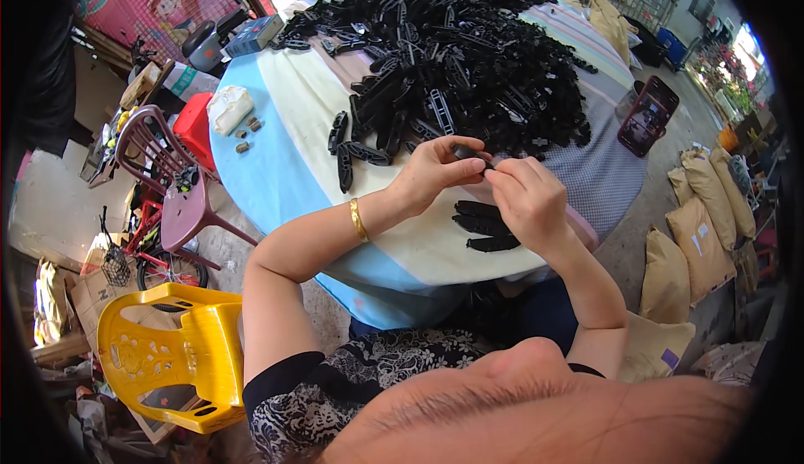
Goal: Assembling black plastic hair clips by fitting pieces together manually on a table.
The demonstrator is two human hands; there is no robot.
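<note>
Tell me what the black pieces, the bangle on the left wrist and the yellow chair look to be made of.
Black pieces: probably moulded plastic, semi-gloss, identical slotted shapes with soft highlights.
Bangle: likely metal, gold-coloured and polished, judging by its bright glint.
Yellow chair: moulded plastic, smooth one-piece shell with cut-out holes.
The piece pinched between left hand and right hand looks the same black plastic.

a dark phone screen (646, 116) at the table's right edge, tan sacks (688, 242) right, a blue box (254, 35) far left.
</note>
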